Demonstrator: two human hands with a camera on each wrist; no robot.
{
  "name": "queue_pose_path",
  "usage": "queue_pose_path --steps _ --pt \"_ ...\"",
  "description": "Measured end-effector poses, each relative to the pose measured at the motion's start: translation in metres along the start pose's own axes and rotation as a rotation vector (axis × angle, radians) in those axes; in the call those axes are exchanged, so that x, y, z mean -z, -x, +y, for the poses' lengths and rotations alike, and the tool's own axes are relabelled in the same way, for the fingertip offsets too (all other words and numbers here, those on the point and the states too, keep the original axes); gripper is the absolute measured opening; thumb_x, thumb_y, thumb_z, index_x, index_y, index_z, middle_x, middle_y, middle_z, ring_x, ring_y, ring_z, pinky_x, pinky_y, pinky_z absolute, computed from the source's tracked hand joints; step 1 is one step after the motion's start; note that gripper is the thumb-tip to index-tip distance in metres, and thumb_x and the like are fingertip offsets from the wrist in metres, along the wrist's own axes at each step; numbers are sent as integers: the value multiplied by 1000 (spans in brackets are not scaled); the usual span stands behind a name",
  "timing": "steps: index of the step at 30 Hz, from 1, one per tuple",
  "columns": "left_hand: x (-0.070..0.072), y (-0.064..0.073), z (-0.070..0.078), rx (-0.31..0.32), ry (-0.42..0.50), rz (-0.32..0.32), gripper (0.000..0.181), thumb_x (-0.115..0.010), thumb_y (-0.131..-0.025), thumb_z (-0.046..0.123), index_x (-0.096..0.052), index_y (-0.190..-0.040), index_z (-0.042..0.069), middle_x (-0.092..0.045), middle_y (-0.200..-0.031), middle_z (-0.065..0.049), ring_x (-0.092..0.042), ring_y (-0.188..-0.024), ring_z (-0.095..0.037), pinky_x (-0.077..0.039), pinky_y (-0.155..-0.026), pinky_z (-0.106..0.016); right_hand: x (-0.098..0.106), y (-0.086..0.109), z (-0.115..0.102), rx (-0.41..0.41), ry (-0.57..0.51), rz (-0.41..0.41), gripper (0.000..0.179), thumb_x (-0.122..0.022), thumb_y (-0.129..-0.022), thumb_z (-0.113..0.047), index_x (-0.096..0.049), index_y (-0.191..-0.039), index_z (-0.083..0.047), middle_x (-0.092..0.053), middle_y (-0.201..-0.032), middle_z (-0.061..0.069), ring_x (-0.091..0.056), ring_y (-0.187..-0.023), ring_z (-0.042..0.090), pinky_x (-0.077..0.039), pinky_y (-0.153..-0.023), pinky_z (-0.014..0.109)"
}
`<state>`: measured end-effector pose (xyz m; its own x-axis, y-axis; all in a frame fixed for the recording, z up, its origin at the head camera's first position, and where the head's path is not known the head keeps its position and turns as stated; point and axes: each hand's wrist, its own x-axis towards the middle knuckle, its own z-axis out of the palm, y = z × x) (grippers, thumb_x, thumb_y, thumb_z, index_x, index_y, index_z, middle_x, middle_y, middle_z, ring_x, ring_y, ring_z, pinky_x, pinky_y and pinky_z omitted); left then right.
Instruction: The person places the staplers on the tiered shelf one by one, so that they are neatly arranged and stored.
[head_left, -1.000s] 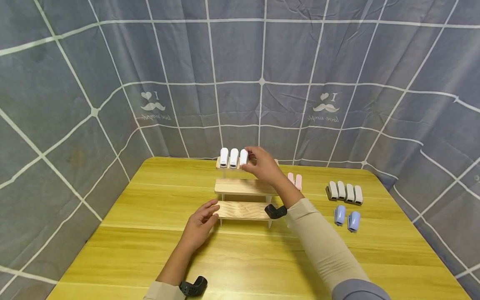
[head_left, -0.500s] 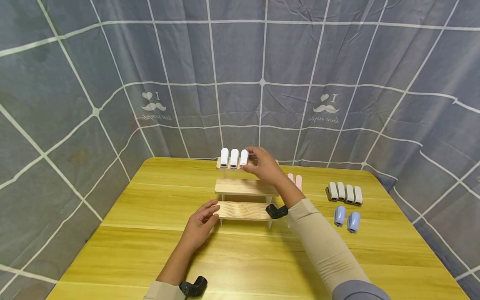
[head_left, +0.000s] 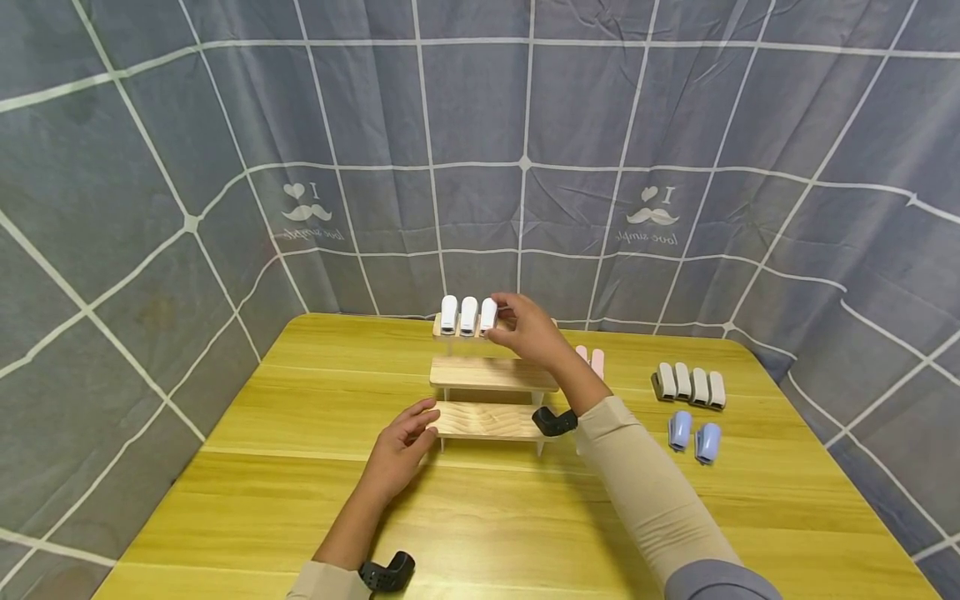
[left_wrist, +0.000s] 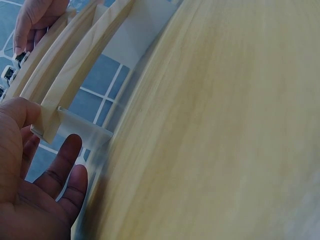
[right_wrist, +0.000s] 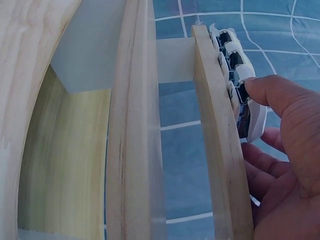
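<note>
A wooden stand (head_left: 491,375) with three stepped boards on pale supports stands at the middle of the table. On its top board, white mini staplers (head_left: 448,315) sit side by side at the left. My right hand (head_left: 531,332) pinches the rightmost white stapler (head_left: 488,313) between thumb and fingers, the thumb at its dark front. The hand hides the right part of the top board. My left hand (head_left: 397,454) holds the left end of the lowest board (left_wrist: 65,95), thumb in front and a finger behind it, the other fingers loosely bent below.
Pink staplers (head_left: 597,364) stand partly behind my right forearm. Farther right are a row of several off-white staplers (head_left: 699,386) and two blue ones (head_left: 707,443). A grey gridded curtain (head_left: 480,208) encloses the yellow wooden table (head_left: 300,483) at the back and sides.
</note>
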<state>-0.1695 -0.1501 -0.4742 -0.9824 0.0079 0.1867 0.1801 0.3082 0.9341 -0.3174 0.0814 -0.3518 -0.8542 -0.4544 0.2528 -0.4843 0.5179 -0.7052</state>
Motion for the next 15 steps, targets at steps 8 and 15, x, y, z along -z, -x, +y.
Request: queue_pose_path --steps 8,15 --pt "0 0 -1 -24 -3 6 30 -63 -97 9 -67 -126 2 -53 -144 -2 -58 -120 -24 -50 -91 -31 1 0 0 1 -19 -12 65 -73 -90 -16 -44 -146 1 -50 -142 14 -55 -124 30 -44 -104 40" --pt "0 0 0 8 1 -4 30 -63 -98 10 -67 -127 4 -52 -145 0 -58 -120 -22 -49 -93 -33 1 -1 3 10 -26 -12 63 -72 -91 -17 -44 -146 -3 -52 -139 13 -55 -125 29 -44 -104 39"
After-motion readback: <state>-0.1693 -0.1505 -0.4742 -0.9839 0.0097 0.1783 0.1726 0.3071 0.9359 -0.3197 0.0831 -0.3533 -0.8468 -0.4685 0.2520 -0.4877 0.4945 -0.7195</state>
